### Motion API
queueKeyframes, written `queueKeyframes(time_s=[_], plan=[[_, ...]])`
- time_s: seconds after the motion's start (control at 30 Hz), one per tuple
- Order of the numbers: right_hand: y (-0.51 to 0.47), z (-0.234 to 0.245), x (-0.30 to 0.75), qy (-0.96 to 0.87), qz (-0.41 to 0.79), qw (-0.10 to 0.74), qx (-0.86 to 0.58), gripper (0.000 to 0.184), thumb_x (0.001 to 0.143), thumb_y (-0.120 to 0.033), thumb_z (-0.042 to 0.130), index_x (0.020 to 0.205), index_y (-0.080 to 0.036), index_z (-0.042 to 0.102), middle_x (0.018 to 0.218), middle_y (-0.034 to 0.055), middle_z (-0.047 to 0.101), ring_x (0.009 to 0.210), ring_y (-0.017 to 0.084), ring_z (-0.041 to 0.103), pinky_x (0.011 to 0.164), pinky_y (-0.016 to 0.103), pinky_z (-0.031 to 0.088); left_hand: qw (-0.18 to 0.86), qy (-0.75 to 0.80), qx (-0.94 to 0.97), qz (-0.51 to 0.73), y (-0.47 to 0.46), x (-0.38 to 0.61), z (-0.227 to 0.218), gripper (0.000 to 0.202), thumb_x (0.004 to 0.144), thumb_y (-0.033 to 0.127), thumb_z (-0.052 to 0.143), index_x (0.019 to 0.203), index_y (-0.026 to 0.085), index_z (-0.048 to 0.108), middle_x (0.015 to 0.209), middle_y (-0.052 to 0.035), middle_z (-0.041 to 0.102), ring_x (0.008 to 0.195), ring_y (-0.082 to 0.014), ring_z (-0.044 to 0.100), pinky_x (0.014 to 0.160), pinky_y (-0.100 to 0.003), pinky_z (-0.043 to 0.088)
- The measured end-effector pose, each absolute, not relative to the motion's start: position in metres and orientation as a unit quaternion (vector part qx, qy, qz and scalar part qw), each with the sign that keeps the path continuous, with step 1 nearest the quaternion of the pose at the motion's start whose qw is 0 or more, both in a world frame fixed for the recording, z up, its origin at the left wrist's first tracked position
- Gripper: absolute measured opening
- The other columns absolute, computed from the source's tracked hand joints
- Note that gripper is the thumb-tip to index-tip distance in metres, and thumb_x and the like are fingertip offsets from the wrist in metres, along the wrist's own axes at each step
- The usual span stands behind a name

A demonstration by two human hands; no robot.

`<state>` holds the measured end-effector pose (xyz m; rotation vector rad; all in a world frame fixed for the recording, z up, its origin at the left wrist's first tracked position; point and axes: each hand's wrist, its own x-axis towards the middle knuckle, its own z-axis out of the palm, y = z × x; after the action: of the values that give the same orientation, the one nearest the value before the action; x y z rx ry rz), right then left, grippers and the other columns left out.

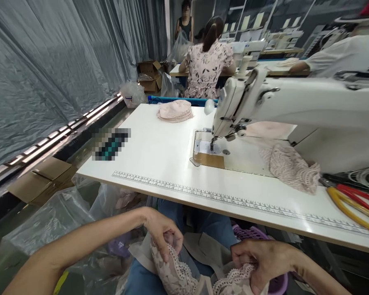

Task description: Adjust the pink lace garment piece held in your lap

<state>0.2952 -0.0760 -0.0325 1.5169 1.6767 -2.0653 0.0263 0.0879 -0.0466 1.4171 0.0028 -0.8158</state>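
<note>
A pale pink lace bra [181,268] lies across my lap, below the front edge of the sewing table. My left hand [163,232] pinches the scalloped lace edge of its left cup. On the other cup, my right hand [260,258] grips the lace edge between thumb and curled fingers. Grey-beige fabric bands [207,250] spread out behind the cups, over blue trousers. The lower part of the bra runs out of the picture.
A white sewing machine [295,98] stands on the white table [153,143], which has a printed ruler. A pink fabric stack [175,110], a lace piece [292,168] and yellow- and red-handled scissors [353,205] lie there. Plastic bags [58,221] are at left; other people sit beyond.
</note>
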Motion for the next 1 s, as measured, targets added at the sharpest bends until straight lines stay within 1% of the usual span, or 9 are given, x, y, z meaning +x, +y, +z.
queueKeyframes(time_s=[0.07,0.1,0.23,0.3,0.43,0.53,0.67,0.87,1.0], plan=[[-0.080,-0.029,0.301,0.543,-0.677,0.018,0.497,0.060,0.035,-0.058,0.080,0.074,-0.020,0.055,0.053,-0.0091,0.039,0.051,0.007,0.032,0.044,0.021,0.021,0.682,0.002,0.633,-0.366,0.092,0.027,-0.045,0.041,0.066,0.047,0.074,0.087,0.016,0.059,0.070,-0.0010,0.063,0.063,-0.0142,0.060,0.055,-0.021,0.048],[-0.082,-0.028,0.304,0.543,-0.679,0.006,0.494,0.058,0.036,-0.059,0.080,0.070,-0.019,0.055,0.053,-0.0091,0.038,0.051,0.007,0.031,0.044,0.020,0.021,0.681,0.003,0.635,-0.365,0.094,0.027,-0.045,0.040,0.067,0.048,0.073,0.085,0.015,0.060,0.070,-0.0011,0.062,0.064,-0.0140,0.060,0.057,-0.021,0.048],[-0.089,-0.022,0.311,0.537,-0.703,-0.031,0.466,0.054,0.042,-0.059,0.080,0.058,-0.019,0.047,0.047,-0.0098,0.034,0.047,0.005,0.026,0.042,0.020,0.019,0.683,-0.014,0.628,-0.371,0.096,0.030,-0.041,0.039,0.073,0.052,0.066,0.083,0.014,0.062,0.071,-0.0018,0.060,0.064,-0.0119,0.057,0.057,-0.019,0.046],[-0.093,-0.019,0.312,0.529,-0.713,-0.047,0.457,0.051,0.046,-0.056,0.080,0.061,-0.017,0.051,0.050,-0.0085,0.040,0.047,0.005,0.031,0.044,0.019,0.022,0.690,-0.030,0.615,-0.381,0.093,0.032,-0.038,0.041,0.074,0.053,0.065,0.083,0.014,0.062,0.073,-0.0022,0.060,0.066,-0.0126,0.057,0.058,-0.020,0.046],[-0.100,-0.009,0.309,0.517,-0.737,-0.063,0.430,0.043,0.062,-0.054,0.074,0.073,-0.013,0.064,0.063,-0.0009,0.056,0.058,0.009,0.050,0.056,0.020,0.038,0.697,-0.059,0.596,-0.393,0.085,0.034,-0.031,0.041,0.077,0.054,0.061,0.084,0.014,0.061,0.077,-0.0035,0.060,0.074,-0.0159,0.059,0.066,-0.023,0.049],[-0.103,-0.003,0.306,0.520,-0.740,-0.083,0.418,0.041,0.068,-0.053,0.069,0.074,-0.012,0.067,0.067,0.0015,0.057,0.063,0.011,0.053,0.063,0.023,0.042,0.690,-0.065,0.608,-0.387,0.082,0.035,-0.025,0.037,0.081,0.050,0.057,0.086,0.014,0.061,0.081,-0.0037,0.059,0.078,-0.0151,0.058,0.069,-0.021,0.048],[-0.105,-0.001,0.305,0.533,-0.726,-0.105,0.422,0.046,0.070,-0.058,0.065,0.072,-0.013,0.066,0.067,0.0007,0.053,0.062,0.009,0.047,0.065,0.023,0.041,0.679,-0.052,0.635,-0.364,0.084,0.034,-0.018,0.033,0.086,0.047,0.053,0.088,0.014,0.061,0.084,-0.0032,0.058,0.078,-0.0122,0.055,0.069,-0.019,0.044],[-0.110,-0.002,0.304,0.559,-0.685,-0.065,0.462,0.052,0.070,-0.067,0.057,0.074,-0.016,0.062,0.065,-0.0002,0.049,0.061,0.012,0.045,0.057,0.024,0.034,0.675,-0.025,0.651,-0.346,0.082,0.035,-0.017,0.036,0.085,0.049,0.053,0.088,0.015,0.061,0.083,-0.0037,0.057,0.076,-0.0136,0.053,0.067,-0.022,0.044],[-0.108,-0.005,0.286,0.588,-0.630,-0.028,0.507,0.049,0.060,-0.061,0.069,0.082,-0.018,0.063,0.077,0.0019,0.053,0.074,0.018,0.047,0.064,0.029,0.033,0.669,-0.021,0.651,-0.358,0.081,0.039,-0.020,0.035,0.084,0.049,0.054,0.088,0.015,0.061,0.082,-0.0030,0.058,0.075,-0.0133,0.053,0.068,-0.022,0.043]])
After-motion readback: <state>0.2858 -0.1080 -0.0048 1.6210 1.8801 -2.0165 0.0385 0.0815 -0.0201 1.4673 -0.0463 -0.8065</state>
